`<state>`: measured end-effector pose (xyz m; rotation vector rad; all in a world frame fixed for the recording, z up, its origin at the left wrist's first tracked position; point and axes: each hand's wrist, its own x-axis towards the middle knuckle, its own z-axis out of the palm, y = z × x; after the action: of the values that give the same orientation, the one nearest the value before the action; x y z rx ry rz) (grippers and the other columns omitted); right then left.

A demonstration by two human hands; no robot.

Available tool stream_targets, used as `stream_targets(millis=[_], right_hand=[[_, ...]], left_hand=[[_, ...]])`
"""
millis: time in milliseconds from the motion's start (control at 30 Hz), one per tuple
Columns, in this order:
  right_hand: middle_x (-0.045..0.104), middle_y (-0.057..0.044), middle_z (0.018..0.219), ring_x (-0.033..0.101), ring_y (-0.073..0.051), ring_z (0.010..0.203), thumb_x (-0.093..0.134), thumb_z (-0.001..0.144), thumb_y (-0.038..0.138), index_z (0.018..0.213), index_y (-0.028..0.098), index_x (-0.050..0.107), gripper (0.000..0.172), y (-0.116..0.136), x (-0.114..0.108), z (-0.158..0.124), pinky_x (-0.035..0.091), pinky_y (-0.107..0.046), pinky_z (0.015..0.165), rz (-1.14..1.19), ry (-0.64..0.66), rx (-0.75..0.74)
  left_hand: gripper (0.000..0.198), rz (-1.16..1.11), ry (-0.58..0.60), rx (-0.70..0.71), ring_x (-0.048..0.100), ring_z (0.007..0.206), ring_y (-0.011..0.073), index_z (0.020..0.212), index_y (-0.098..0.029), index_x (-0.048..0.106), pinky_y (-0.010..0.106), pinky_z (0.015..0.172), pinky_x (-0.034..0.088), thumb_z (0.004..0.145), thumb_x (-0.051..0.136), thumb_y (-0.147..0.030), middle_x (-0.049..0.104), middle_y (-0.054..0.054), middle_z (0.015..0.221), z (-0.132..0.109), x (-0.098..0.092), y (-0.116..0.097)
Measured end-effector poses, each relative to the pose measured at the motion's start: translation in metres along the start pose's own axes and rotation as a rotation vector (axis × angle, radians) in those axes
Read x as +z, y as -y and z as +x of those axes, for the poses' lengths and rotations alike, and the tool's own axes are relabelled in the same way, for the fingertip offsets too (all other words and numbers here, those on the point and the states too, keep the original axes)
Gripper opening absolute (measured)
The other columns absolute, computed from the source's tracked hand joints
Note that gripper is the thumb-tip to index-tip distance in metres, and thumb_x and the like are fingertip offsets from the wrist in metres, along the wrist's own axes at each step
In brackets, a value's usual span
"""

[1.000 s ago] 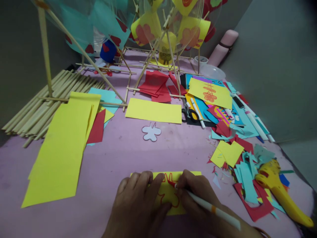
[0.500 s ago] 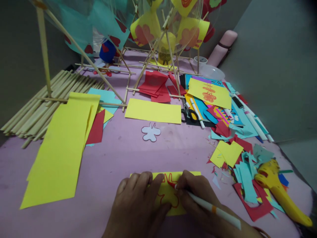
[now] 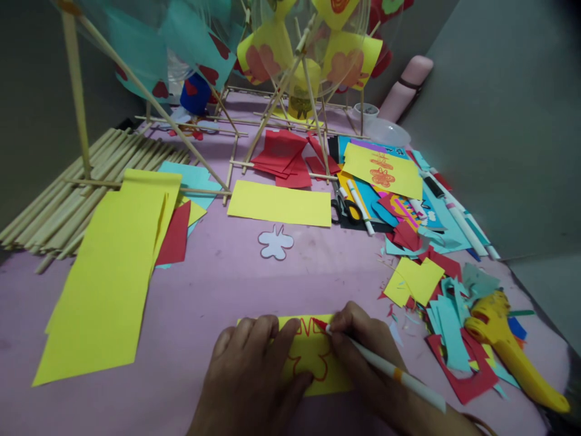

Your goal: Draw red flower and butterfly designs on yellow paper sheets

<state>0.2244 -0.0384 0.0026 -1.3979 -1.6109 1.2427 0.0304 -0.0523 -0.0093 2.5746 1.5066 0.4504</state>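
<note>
A yellow paper strip (image 3: 338,369) lies on the pink-covered table at the bottom middle, bearing a red butterfly outline. My left hand (image 3: 254,369) rests flat on its left part, fingers and thumb spread, covering some of the outline. In my right hand (image 3: 363,345) is a white felt-tip marker (image 3: 381,362) with an orange band, gripped near the front. Its red tip touches the paper at the upper part of the drawing, by the antennae. Beyond the hands lies a white butterfly cutout (image 3: 275,243) with a dark edge.
Yellow sheets (image 3: 109,278) lie left beside a stack of wooden sticks (image 3: 104,181). Black scissors (image 3: 347,209) sit near another yellow strip (image 3: 281,203). Paper scraps (image 3: 447,315) and a yellow glue gun (image 3: 508,345) are at right. A stick frame (image 3: 231,163) stands behind.
My right hand has moved the marker tip slightly up and to the right along the drawing. More red line shows near the antennae. My left hand stays in place.
</note>
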Motion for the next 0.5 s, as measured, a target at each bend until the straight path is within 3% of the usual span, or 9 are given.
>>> stream_targets(millis=[200,500], right_hand=[[0.037,0.009,0.051,0.033,-0.009,0.042,0.042,0.086,0.021,0.075,0.024,0.042,0.012,0.0011,0.0007,-0.0006,0.025,-0.021,0.041,-0.024,-0.012,0.014],[0.040,0.007,0.052,0.037,-0.010,0.043,0.043,0.084,0.022,0.074,0.023,0.044,0.011,0.0052,0.0011,0.0012,0.025,-0.021,0.041,-0.089,-0.019,0.042]], left_hand=[[0.037,0.007,0.016,-0.063,0.051,0.081,0.0242,0.113,-0.024,0.051,0.040,0.069,0.037,0.080,0.058,-0.041,0.058,0.005,0.098,-0.0006,0.0005,-0.0022],[0.039,0.004,0.003,-0.045,0.051,0.079,0.0248,0.112,-0.023,0.050,0.040,0.069,0.036,0.078,0.061,-0.038,0.058,0.005,0.096,-0.0001,-0.0008,-0.0037]])
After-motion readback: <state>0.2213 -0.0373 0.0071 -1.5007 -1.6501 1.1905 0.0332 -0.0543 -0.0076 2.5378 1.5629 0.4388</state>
